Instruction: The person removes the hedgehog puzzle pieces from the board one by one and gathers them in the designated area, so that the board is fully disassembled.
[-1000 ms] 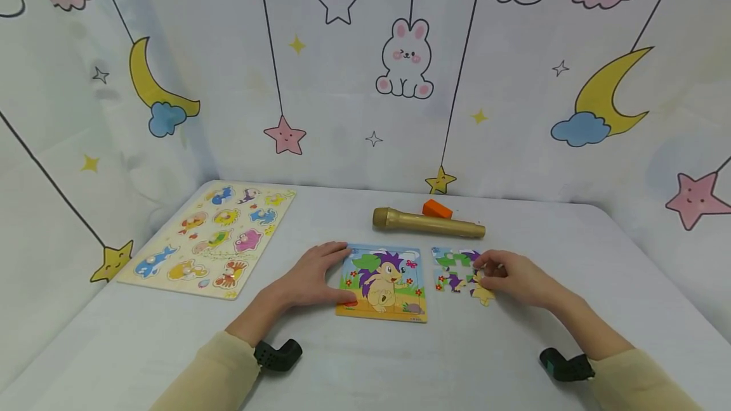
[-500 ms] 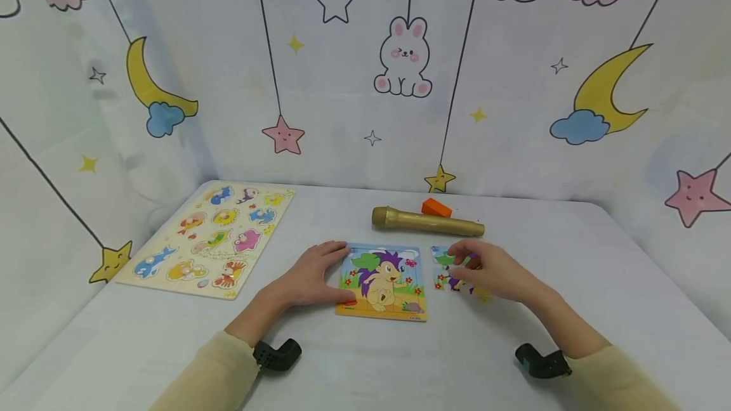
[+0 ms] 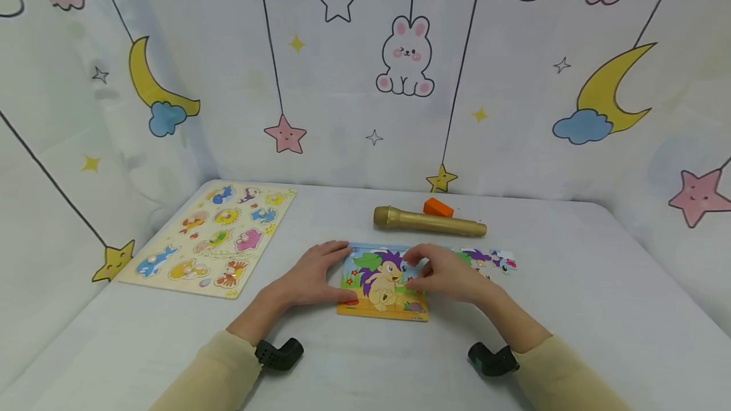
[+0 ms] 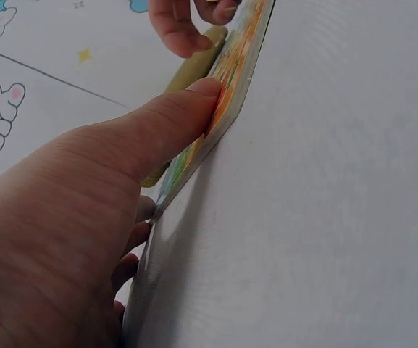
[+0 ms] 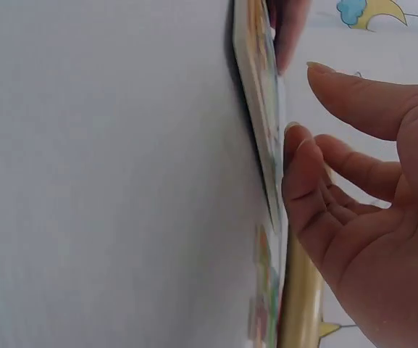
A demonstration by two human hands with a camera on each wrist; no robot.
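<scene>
A square hedgehog puzzle board (image 3: 379,281) lies on the white table. My left hand (image 3: 314,278) rests at its left side, the thumb on the lower-left corner of the picture and the fingers spread to the upper-left corner. Over the board's right edge is my right hand (image 3: 448,274), thumb and fingertips apart; the right wrist view shows nothing between them. Past the right hand lie loose jigsaw pieces (image 3: 504,261), one with purple spines, partly hidden by that hand. In the right wrist view more flat pieces (image 5: 263,250) lie below the board.
Behind the board lies a gold microphone (image 3: 429,221), with an orange block (image 3: 438,207) just beyond it. A cream board with sea animals (image 3: 219,227) lies at the back left. A cartoon-printed curtain (image 3: 342,81) stands along the table's far edge.
My right hand has moved left from the loose pieces to the board's right edge, uncovering pieces at the far right. The left hand and board have stayed in place.
</scene>
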